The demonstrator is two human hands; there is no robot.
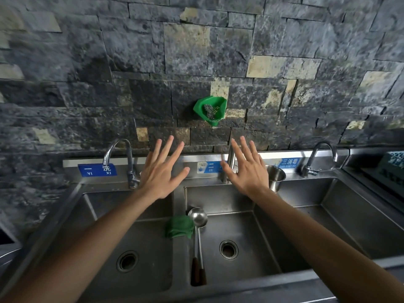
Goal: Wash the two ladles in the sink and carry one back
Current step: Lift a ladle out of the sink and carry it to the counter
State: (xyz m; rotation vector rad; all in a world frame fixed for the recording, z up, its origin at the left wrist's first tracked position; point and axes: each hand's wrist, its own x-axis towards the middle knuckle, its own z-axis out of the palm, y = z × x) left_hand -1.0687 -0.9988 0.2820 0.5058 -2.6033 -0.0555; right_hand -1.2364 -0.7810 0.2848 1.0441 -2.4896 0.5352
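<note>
Two steel ladles point(197, 217) with dark wooden handles lie together in the middle basin, against its left wall, bowls toward the back wall and handles toward me. A green cloth point(179, 226) hangs over the divider right beside the bowls. My left hand point(160, 173) is raised over the back of the left basin with fingers spread and nothing in it. My right hand point(246, 169) is raised the same way over the back of the middle basin, in front of its tap. Both hands are well above the ladles.
A three-basin steel sink point(181, 259) runs along a dark stone wall. Taps stand at the left point(129, 162), the middle point(230, 159) and the right point(314, 162). A steel cup point(276, 177) sits on the back ledge. A green holder point(211, 110) with a metal scourer hangs on the wall.
</note>
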